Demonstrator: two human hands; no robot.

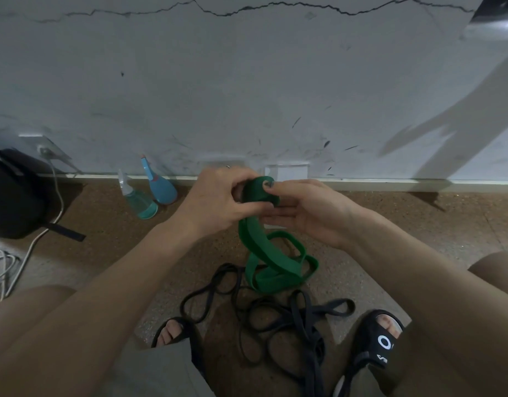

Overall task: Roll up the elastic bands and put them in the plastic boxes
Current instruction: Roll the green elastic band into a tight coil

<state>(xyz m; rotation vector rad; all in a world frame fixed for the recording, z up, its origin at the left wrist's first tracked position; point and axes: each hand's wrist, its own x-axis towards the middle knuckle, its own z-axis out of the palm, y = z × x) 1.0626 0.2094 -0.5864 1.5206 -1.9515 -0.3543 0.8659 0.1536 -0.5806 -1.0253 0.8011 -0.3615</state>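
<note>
Fingers of left hand [215,200] and right hand [310,209] pinch started coil of green band [268,253]; tail hangs below. Keep wraps tight, edges aligned, feed tail steadily.

Two spray bottles [149,190] stand by the cracked wall [247,81] — a black bag [15,199] and cables [6,270] lie left.

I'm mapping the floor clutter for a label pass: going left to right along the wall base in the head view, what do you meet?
Black bag → white cable → clear spray bottle → blue spray bottle → left hand → green elastic band → right hand.
</note>
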